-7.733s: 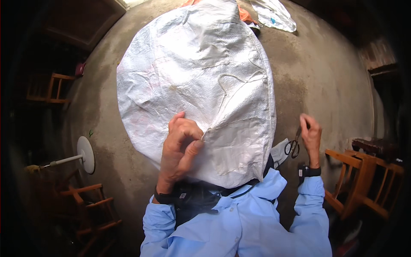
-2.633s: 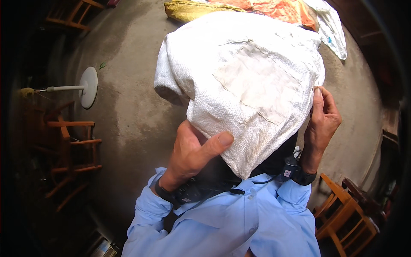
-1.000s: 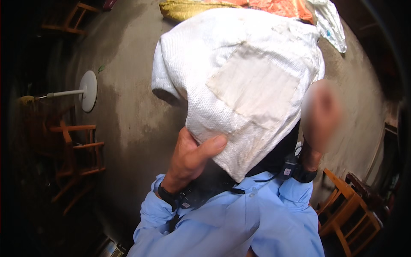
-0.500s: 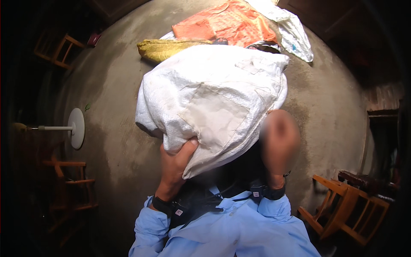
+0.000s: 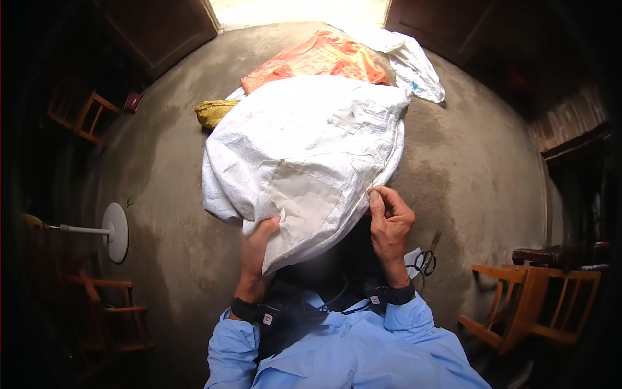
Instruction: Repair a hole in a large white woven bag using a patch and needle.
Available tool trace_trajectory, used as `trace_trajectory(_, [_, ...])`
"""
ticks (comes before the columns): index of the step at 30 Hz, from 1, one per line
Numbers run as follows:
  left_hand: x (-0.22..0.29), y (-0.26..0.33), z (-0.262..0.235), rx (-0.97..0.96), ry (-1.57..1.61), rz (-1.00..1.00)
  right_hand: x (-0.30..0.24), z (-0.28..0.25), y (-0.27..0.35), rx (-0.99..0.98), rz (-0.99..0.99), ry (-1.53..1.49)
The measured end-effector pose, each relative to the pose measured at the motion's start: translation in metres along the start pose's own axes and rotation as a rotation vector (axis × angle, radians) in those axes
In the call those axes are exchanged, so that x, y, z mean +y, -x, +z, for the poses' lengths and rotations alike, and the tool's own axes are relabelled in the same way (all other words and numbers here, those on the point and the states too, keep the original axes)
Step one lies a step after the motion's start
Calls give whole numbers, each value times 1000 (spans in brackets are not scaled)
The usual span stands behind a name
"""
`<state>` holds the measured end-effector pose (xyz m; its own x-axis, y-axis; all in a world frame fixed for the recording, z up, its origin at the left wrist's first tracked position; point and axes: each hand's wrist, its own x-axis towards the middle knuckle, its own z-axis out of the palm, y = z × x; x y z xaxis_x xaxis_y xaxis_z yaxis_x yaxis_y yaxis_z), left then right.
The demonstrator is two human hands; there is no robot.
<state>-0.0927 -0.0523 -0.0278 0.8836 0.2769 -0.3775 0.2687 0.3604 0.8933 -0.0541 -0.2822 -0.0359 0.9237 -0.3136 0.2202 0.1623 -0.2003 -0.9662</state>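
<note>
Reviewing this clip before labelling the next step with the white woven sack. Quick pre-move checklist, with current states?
1. Left hand has a hold on the white woven sack: ok, fingers curl under its lower edge.
2. Right hand has a hold: ok, thumb and fingers pinch the sack's seam edge.
3. Scissors within reach: ok, lying on the concrete floor beside the right wrist, not held.
4. Sack empty or filled: cannot tell, it looks rumpled and bulky.
5. Orange sack lying apart from the white one: cannot tell, the white sack overlaps it in view.
</note>
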Motion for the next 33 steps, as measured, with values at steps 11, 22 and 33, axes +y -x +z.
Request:
trace_trajectory(11, [19,14,-46,-181,-208,93,-39,-93,52,-232,248,9])
trace_trajectory(22, [56,16,-62,-460,-344,99,-62,-40,41,-338,-410,210])
trace_trajectory(33, [24,-45,-116,-647,-104,-42,-46,23,67,-397,-241,454])
